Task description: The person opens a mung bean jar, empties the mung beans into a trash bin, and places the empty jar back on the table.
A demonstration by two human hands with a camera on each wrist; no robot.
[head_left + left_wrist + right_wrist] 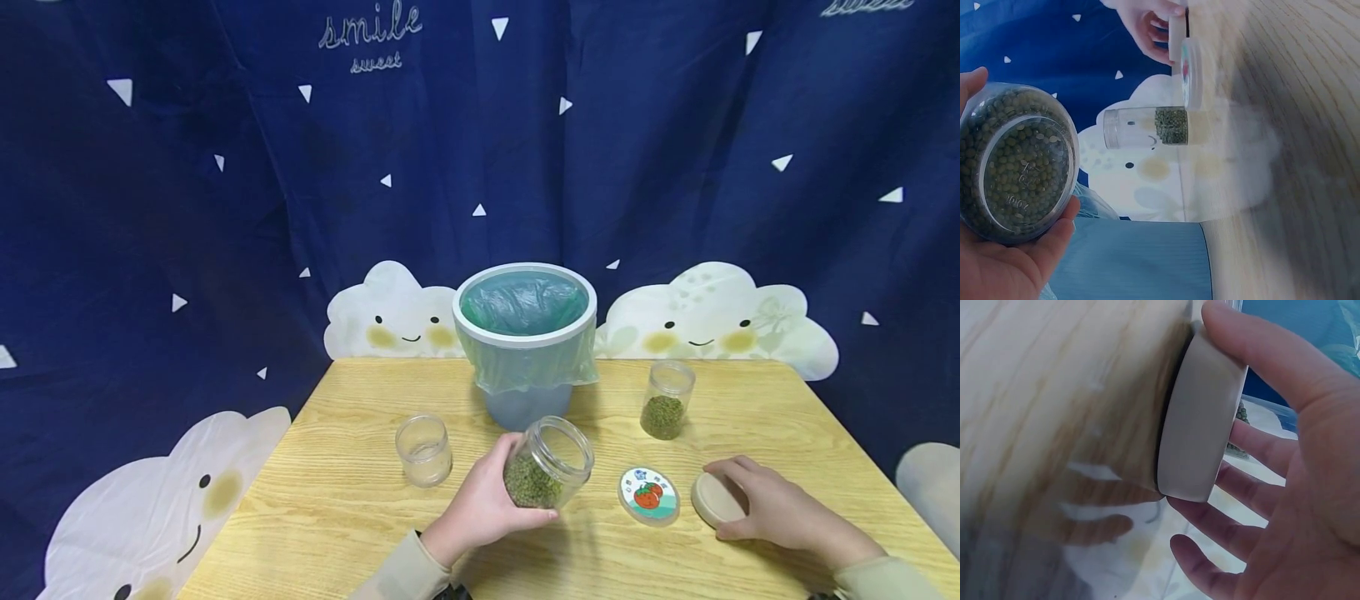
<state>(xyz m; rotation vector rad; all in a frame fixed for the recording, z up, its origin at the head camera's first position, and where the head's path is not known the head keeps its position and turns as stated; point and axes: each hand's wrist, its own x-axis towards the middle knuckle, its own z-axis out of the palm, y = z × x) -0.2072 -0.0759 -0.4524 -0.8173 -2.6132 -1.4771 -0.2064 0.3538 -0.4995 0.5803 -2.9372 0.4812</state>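
My left hand (483, 500) holds a clear jar (558, 458) of green beans around its side, above the table. The jar tilts with its open mouth toward the upper right; its bean-filled base (1025, 178) faces the camera in the left wrist view. On the right, my right hand (780, 508) grips a thick beige round disc (716, 498) by its edges, thumb on one side and fingers on the other. The disc rests on the table, its pale side wall (1200, 419) close up in the right wrist view. Between the hands lies a round lid (649, 496) with a tomato picture.
A bin (527, 342) with a white rim and green liner stands at the back middle. Left of it is a clear open jar (423, 450) with no beans visible. A jar partly filled with green beans (667, 400) stands back right. A blue curtain hangs behind the wooden table (315, 517).
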